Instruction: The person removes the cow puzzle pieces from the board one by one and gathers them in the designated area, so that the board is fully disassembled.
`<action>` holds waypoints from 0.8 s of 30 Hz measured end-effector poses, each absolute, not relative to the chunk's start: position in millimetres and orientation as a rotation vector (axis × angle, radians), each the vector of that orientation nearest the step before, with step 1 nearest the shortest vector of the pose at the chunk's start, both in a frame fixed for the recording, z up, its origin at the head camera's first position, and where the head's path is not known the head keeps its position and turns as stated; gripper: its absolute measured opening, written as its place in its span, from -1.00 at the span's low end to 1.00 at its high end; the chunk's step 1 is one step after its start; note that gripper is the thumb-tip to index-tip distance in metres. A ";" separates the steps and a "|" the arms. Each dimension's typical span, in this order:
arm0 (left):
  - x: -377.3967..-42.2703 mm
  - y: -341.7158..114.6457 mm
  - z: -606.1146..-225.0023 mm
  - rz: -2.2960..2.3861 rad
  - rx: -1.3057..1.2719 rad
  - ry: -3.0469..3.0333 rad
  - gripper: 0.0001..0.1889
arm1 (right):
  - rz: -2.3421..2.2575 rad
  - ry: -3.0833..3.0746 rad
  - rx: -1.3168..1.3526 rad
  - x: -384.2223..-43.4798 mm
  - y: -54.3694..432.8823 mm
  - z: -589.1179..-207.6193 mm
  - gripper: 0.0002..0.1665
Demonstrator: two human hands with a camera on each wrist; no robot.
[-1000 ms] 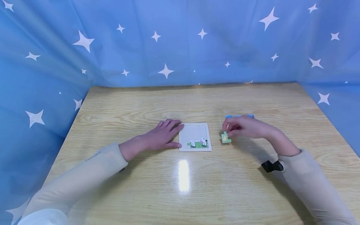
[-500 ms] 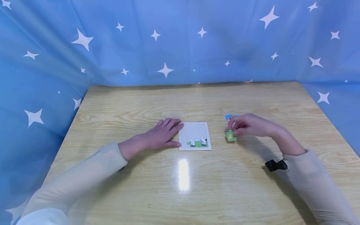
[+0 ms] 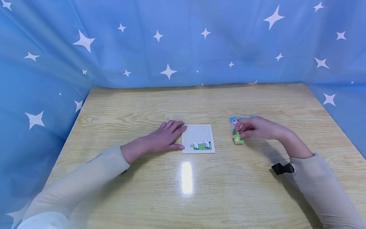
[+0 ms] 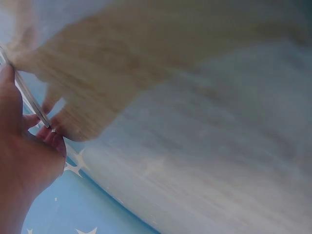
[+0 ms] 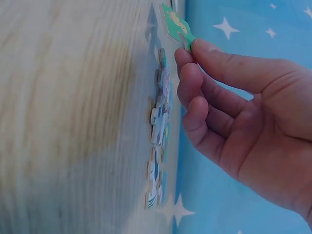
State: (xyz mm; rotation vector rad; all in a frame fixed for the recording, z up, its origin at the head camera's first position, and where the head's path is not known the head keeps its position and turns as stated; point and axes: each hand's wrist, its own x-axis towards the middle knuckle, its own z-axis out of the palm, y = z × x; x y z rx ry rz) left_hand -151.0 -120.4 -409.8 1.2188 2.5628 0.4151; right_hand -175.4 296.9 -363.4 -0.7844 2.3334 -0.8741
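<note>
My left hand point(image 3: 160, 138) lies at the left side of a square white puzzle board point(image 3: 197, 133), its fingers spread and touching that edge. Along the board's lower right, joined pieces point(image 3: 201, 145) show white animal legs on green. The thumb and index finger of my right hand point(image 3: 258, 128) pinch a green puzzle piece point(image 3: 238, 139) with a yellow figure. In the right wrist view that green piece point(image 5: 176, 24) is held by its knob, raised off the table. Beyond it lie several loose puzzle pieces point(image 5: 158, 122), partly hidden by my right hand in the head view.
The wooden table point(image 3: 128, 105) extends around the board and pieces. A blue curtain with white stars point(image 3: 186, 47) hangs behind it and at both sides. A bright light reflection point(image 3: 186, 178) shows on the tabletop in front of the board.
My right hand has shifted a little to the right with the green puzzle piece, uncovering more of a blue piece behind it. The left hand and the board have stayed in place.
</note>
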 end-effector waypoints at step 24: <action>-154.7 -117.7 -413.2 0.331 1.170 2.578 -0.11 | -0.952 2.236 -0.713 -178.6 302.6 -375.5 -0.86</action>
